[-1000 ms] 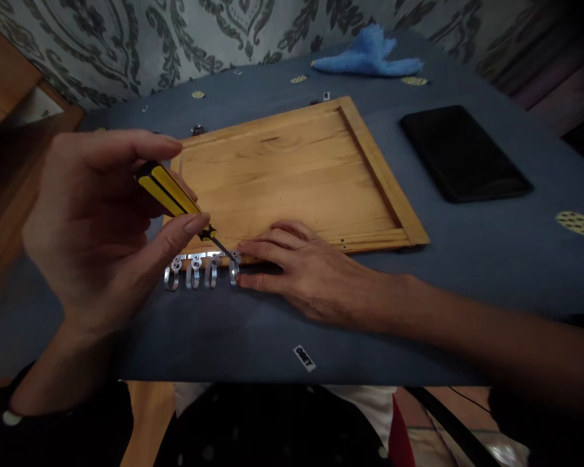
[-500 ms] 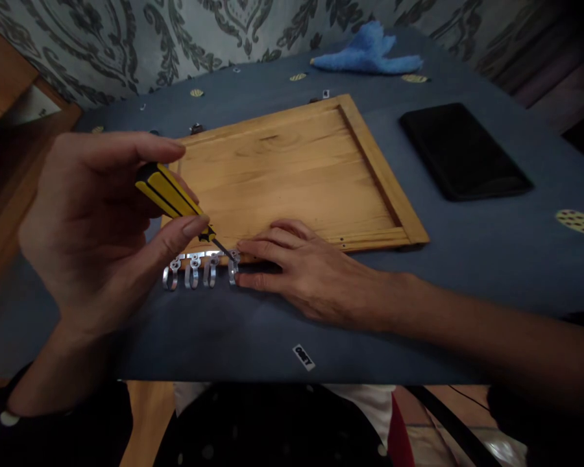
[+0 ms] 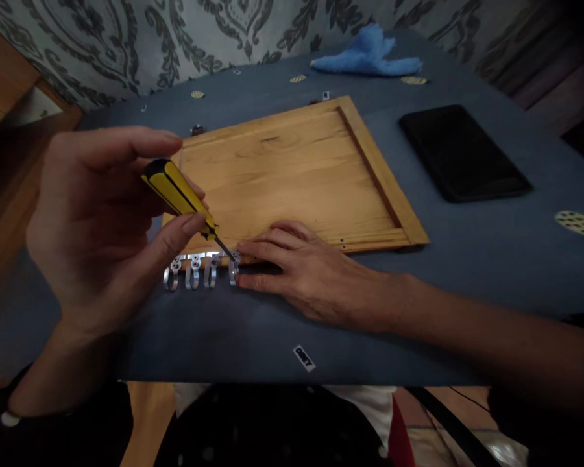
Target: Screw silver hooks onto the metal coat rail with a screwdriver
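Between the thumb and fingers of my left hand (image 3: 102,214) is a yellow-and-black screwdriver (image 3: 179,193), tilted with its shaft pointing down to the right. The tip meets the rightmost silver metal hook (image 3: 233,267) on the near edge of a wooden framed panel (image 3: 282,175). My right hand (image 3: 296,269) rests on that edge, its thumb and index finger closed on the same hook; the other fingers lie on the wood. Several more metal hooks (image 3: 194,272) line the edge to the left. Any screw under the tip is too small to make out.
A blue fluffy cloth (image 3: 367,55) lies toward the back of the dark blue-grey table (image 3: 214,337). To the panel's right is a black phone or tablet (image 3: 464,152). A small dark metal piece (image 3: 196,130) touches the panel's far left edge. Wooden furniture (image 3: 10,97) stands at left.
The screwdriver handle has shifted slightly right and turned a little in my left fingers, its tip staying at the hook. My right hand keeps its place.
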A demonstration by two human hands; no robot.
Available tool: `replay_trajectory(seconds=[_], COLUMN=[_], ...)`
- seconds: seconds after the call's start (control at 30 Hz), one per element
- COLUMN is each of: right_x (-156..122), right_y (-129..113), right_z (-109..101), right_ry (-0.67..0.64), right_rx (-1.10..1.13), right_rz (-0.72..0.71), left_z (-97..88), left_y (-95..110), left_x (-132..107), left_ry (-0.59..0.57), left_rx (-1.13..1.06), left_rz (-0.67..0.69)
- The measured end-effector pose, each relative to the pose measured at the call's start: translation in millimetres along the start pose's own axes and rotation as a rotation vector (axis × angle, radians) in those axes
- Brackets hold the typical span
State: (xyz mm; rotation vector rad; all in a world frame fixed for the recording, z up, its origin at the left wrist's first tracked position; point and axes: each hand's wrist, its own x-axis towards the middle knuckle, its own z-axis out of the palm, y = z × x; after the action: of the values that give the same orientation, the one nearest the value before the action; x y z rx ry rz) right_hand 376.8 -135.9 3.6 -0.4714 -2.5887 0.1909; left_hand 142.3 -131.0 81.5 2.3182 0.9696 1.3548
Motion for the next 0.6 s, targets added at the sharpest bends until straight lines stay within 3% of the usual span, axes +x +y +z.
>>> replay_trajectory(seconds=[0.17, 0.33, 0.5, 0.6], right_x=[0.6, 0.0, 0.4, 0.3], right_y=[0.1, 0.2, -0.1, -1.2], right_z=[-0.1, 0.7, 1.4, 0.3], right_ry=[0.017, 0.009, -0.012, -0.020], right_rx=[-0.004, -0.008, -0.013, -0.008], right_rz=[-0.008, -0.007, 0.001, 0.015], left_z=[1.0, -2.1, 0.9, 1.9], left_y=[2.8, -3.9, 1.3, 0.2], left_x=[0.8, -0.8, -0.2, 0.4], left_ry=[-0.045, -0.004, -0.048, -0.050], left_rx=[-0.087, 0.021, -0.128, -0.104], left_rz=[-0.003, 0.076, 0.001, 0.049])
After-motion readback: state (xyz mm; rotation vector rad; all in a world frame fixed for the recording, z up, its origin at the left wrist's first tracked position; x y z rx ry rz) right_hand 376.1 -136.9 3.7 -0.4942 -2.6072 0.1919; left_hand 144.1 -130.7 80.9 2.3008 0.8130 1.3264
